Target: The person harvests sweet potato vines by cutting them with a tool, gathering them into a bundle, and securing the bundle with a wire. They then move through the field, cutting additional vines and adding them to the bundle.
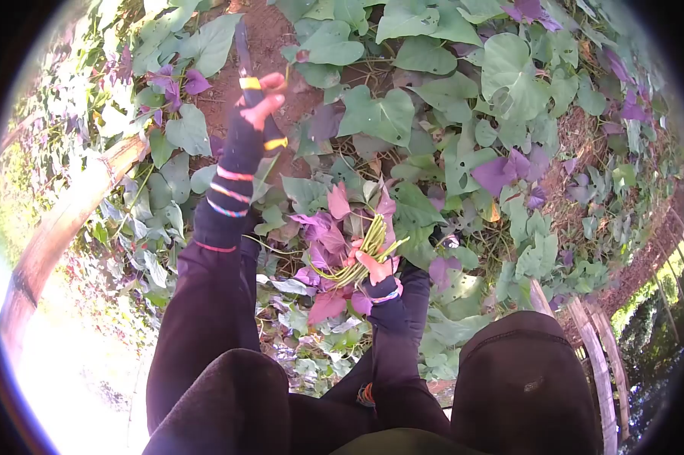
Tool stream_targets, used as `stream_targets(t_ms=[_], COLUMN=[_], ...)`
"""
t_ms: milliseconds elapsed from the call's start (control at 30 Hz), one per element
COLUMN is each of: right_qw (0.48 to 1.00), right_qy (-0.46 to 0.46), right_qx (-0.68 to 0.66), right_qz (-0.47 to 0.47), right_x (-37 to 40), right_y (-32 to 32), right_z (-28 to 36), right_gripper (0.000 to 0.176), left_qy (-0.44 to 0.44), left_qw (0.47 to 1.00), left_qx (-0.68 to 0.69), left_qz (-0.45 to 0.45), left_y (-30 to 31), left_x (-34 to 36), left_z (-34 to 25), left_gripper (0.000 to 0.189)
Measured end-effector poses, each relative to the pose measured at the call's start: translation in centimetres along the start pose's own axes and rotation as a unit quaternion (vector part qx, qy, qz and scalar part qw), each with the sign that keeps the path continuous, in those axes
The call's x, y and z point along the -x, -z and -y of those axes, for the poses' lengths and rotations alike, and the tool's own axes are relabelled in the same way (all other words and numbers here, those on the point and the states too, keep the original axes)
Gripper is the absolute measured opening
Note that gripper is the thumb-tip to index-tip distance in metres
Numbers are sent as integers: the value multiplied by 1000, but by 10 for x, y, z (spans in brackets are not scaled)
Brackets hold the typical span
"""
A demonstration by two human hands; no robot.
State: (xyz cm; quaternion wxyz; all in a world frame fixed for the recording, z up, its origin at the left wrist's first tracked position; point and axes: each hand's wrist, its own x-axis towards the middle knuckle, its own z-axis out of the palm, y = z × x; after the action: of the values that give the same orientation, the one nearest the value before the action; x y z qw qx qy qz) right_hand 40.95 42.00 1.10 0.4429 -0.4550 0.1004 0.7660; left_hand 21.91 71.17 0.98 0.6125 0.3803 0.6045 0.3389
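Note:
At the upper left, my left hand (260, 106) is closed round a knife (249, 83) with a black and yellow handle. Its dark narrow blade points up and away from me, over bare soil. Lower down, near the middle, my right hand (374, 271) grips a bunch of cut leafy stems (371, 241). The green stem ends stick up past the fingers, while purple and pink leaves (328, 236) hang to the left of that hand. Dark sleeves with coloured bands cover both wrists.
Broad green heart-shaped leaves (380, 114) spread across the ground ahead, with purple leaves (501, 173) among them. A bamboo pole (69, 220) slants along the left. Wooden stakes (594, 356) stand at lower right, beside my bent knee (531, 379). Reddish soil (266, 34) shows at the top.

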Motion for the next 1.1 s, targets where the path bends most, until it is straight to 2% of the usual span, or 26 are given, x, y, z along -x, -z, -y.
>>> stream_targets(t_ms=[67, 100, 133, 167, 200, 300, 333, 367, 400, 433, 500, 567, 600, 633, 667, 733, 800, 833, 900, 967, 1000, 1067, 1100], right_qw=[1000, 999, 999, 998, 998, 999, 998, 999, 998, 992, 987, 980, 973, 965, 961, 953, 933, 942, 939, 943, 948, 946, 946], right_qy=[10, 19, 12, 20, 17, -2, -1, 12, 24, 37, 8, -23, -29, -33, -51, -31, -37, -28, -38, -43, -48, -57, -61], right_qx=[-13, -24, -17, 12, 0, -7, -52, -28, 40, 107, 134, 162, 185, 207, 215, 245, 303, 269, 286, 267, 247, 252, 254], right_qz=[-16, -38, -40, -52, -62, -47, -41, -14, -35, -55, -88, -117, -138, -159, -168, -176, -192, -201, -186, -191, -195, -194, -189], right_x=[-4, -5, -8, -11, -13, -18, -12, -7, 5, 16, 35, 53, 61, 69, 76, 89, 94, 98, 102, 104, 105, 112, 116], right_y=[-8, -11, -15, -23, -36, -54, -61, -64, -72, -79, -68, -58, -54, -49, -39, -32, -7, -11, -19, -20, -19, -14, -12], right_z=[3, 7, 14, 22, 31, 53, 57, 61, 67, 71, 64, 56, 51, 46, 36, 25, 2, -1, 3, 1, 1, 9, 14], right_gripper=[22, 21, 20, 19, 23, 36, 38, 32, 29, 28, 28, 30, 30, 30, 31, 30, 29, 29, 29, 30, 30, 30, 30], left_qy=[69, 75, 36, -31, -178, -217, -176, -133, -10, -57, -37, 57, -50, -118, -200, -136, -103, -122, -139, -148, -147, -64, -40], left_qw=[997, 993, 995, 971, 947, 920, 921, 918, 898, 893, 857, 810, 850, 860, 859, 813, 767, 768, 772, 746, 748, 681, 662], left_qx=[-38, -73, -60, -203, -214, -173, -152, -130, -117, -106, -129, -138, -97, -165, -272, -514, -600, -593, -582, -572, -569, -645, -679], left_qz=[27, 47, 72, 125, 160, 276, 313, 349, 423, 433, 497, 567, 515, 469, 384, 239, 204, 209, 215, 307, 308, 340, 315], left_y=[-15, -17, -24, -27, -34, -44, -45, -46, -51, -55, -56, -57, -55, -48, -45, -33, -36, -42, -66, -90, -92, -89, -74], left_x=[67, 92, 118, 140, 156, 203, 219, 232, 232, 242, 259, 253, 252, 237, 219, 180, 136, 116, 90, 72, 67, 63, 57], left_z=[-31, -27, -30, -39, -35, -40, -40, -41, -74, -69, -71, -87, -78, -74, -71, -37, -13, 4, 33, 52, 60, 85, 97], left_gripper=[38, 35, 30, 28, 29, 34, 34, 35, 36, 39, 36, 34, 34, 35, 33, 26, 20, 17, 16, 16, 16, 18, 20])
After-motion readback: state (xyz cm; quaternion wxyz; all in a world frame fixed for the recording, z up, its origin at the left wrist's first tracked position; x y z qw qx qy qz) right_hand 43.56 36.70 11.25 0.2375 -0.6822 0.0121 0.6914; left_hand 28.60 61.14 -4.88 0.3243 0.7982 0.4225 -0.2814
